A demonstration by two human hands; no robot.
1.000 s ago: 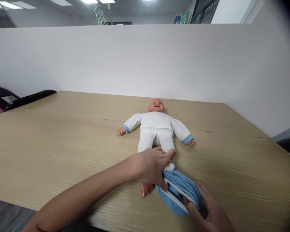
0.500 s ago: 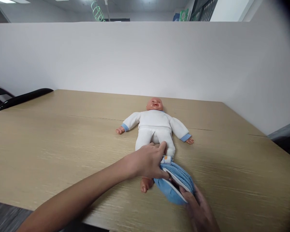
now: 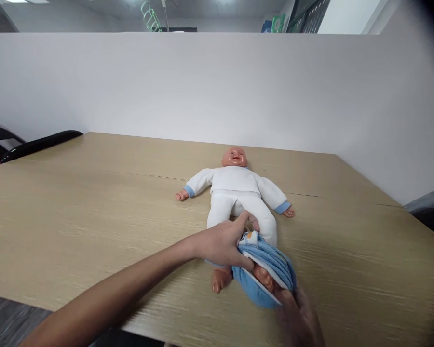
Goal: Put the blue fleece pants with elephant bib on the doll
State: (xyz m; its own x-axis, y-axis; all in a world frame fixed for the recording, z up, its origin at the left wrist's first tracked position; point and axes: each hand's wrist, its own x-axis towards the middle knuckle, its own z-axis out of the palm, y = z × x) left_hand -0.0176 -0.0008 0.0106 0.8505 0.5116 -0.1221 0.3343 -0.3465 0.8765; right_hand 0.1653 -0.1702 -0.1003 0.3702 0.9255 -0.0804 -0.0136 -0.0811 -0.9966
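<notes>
A baby doll [image 3: 235, 179] with a white cloth body and blue cuffs lies on its back, head away from me. Bunched blue trousers [image 3: 265, 255] with white edging and a small printed patch surround the end of its leg on the right. Toes of that foot [image 3: 264, 277] show inside the opening. My left hand [image 3: 226, 243] is closed on the trousers' near-left edge, thumb at the opening and fingers by the doll's leg. My right hand [image 3: 298, 308] grips their lower right edge, its fingers partly hidden. The doll's other foot [image 3: 221, 278] lies bare on the table.
The wooden table [image 3: 94, 207] runs back to a white partition [image 3: 202, 86]. At the left edge stands a black chair [image 3: 43, 144]. A dark object [image 3: 432, 217] sits beyond the right edge.
The doll's leg on the right has swung outward, and its toes now show in the trousers' opening. Both hands keep their hold, with the trousers shifted slightly right.
</notes>
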